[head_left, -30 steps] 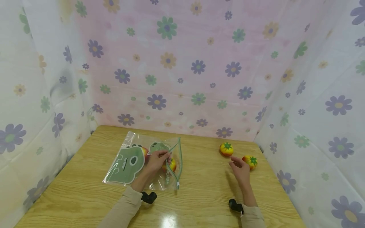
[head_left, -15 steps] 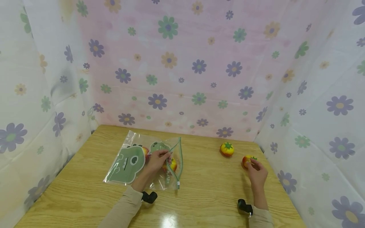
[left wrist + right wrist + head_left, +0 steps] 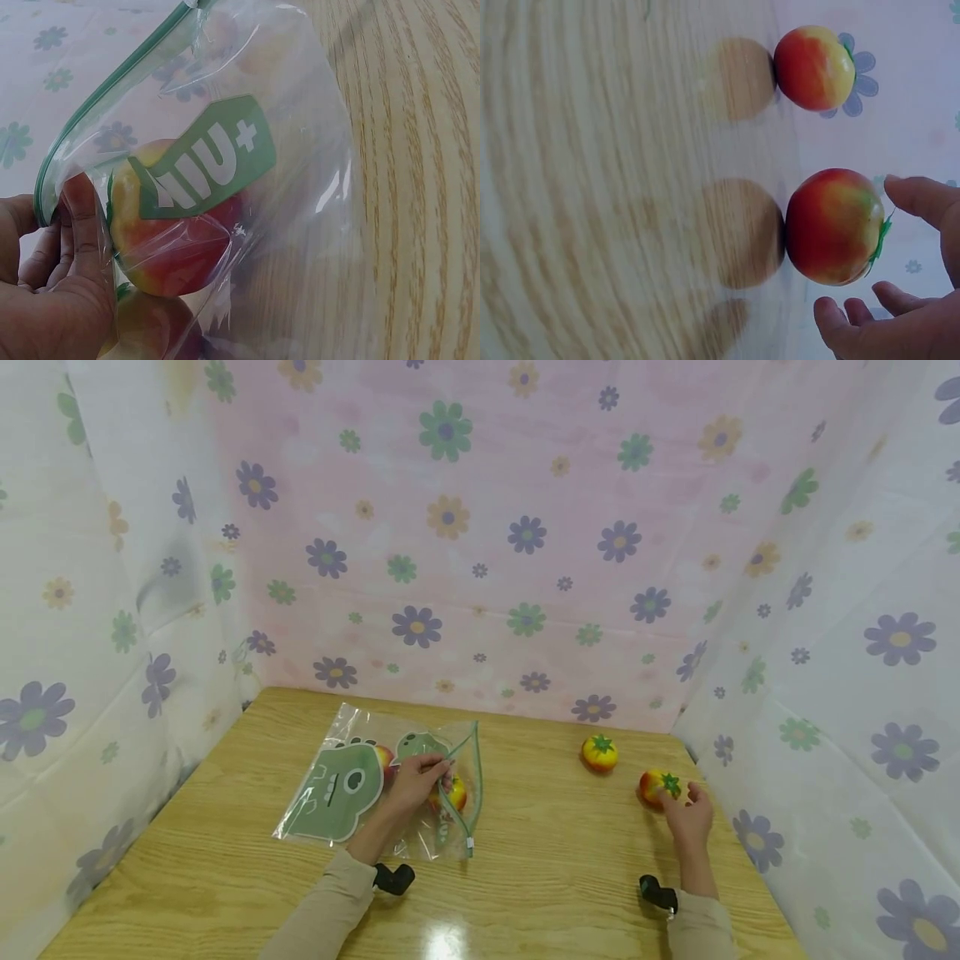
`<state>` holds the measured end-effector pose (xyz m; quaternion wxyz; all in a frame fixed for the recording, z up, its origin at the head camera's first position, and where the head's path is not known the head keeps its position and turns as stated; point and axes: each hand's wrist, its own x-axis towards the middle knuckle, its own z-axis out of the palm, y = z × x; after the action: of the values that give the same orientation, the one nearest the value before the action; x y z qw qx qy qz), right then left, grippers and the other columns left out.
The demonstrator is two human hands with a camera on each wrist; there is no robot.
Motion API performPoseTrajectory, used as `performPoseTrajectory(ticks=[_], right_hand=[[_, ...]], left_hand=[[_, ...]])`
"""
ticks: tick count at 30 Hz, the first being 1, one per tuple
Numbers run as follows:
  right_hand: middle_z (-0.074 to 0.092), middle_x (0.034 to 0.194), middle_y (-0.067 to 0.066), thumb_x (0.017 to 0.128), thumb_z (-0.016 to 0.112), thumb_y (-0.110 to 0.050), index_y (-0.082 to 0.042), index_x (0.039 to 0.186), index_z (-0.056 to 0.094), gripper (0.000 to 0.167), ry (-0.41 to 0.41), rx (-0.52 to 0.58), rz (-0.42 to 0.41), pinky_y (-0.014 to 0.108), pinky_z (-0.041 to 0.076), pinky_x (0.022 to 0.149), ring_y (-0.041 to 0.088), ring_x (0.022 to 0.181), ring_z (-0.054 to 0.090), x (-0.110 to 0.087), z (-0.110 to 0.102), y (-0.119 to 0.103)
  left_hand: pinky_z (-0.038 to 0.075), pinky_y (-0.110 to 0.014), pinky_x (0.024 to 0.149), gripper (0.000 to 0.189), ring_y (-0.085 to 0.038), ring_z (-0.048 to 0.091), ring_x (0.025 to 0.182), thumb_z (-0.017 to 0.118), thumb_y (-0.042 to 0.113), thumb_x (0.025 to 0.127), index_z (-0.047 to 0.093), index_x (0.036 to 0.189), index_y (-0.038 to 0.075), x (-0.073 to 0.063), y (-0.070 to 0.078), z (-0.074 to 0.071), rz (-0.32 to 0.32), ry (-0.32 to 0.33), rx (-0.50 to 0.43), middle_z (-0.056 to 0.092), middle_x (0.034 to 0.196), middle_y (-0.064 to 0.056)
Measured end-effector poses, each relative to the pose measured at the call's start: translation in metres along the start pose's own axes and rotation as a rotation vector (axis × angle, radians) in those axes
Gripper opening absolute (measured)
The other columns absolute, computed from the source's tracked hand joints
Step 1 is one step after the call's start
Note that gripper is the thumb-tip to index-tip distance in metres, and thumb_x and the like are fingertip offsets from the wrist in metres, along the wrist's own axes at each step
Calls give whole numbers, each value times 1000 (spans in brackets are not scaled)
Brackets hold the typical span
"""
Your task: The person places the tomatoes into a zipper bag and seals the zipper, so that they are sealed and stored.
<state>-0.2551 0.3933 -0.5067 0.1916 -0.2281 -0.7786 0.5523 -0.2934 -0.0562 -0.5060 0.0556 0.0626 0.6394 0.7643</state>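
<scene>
A clear zip bag with green dinosaur prints lies on the left of the table. My left hand pinches the green-edged rim of its mouth, holding it apart. Inside sits a red-yellow toy tomato, and another fruit shows through the film below it. On the right, my right hand reaches around a toy tomato with a green leafy top. In the right wrist view, thumb and fingers spread on either side of that tomato, with gaps visible. A second toy tomato stands farther back.
The wooden table has a glossy surface. Flower-patterned cloth rises behind it and on both sides. The bag's slider sits at the near end of its mouth.
My right hand has moved right, from between the two loose tomatoes to the right-hand one, and its fingers have spread around it. The left hand keeps its hold on the bag.
</scene>
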Motion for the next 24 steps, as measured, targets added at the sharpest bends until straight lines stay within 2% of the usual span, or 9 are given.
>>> performPoseTrajectory(ticks=[3,8,17,24], right_hand=[[12,163,34,98,66,-19,9,158,12,85,-56,-21,29,59,29,119,51,147,21,4,0,1],[10,163,35,97,68,-22,11,158,7,92,-89,-43,43,57,29,120,51,147,22,8,2,1],[15,161,36,97,68,-23,13,156,10,90,-72,-53,59,56,27,121,50,148,24,15,5,3],[16,161,37,97,68,-23,13,156,12,89,-72,-50,61,57,27,121,51,148,23,15,5,3]], left_hand=[[56,-20,64,22,-11,60,68,57,3,103,62,113,-16,0,0,-1,3,-8,-2,64,78,-5],[56,-20,64,23,-11,60,68,55,3,104,62,114,-16,1,-2,-2,7,-11,3,64,79,-4],[57,-20,65,23,-11,61,69,55,3,104,62,114,-15,0,-1,-1,17,-20,12,64,79,-4],[57,-21,66,22,-12,61,70,54,4,105,63,115,-14,-1,0,-2,1,-27,14,64,80,-4]])
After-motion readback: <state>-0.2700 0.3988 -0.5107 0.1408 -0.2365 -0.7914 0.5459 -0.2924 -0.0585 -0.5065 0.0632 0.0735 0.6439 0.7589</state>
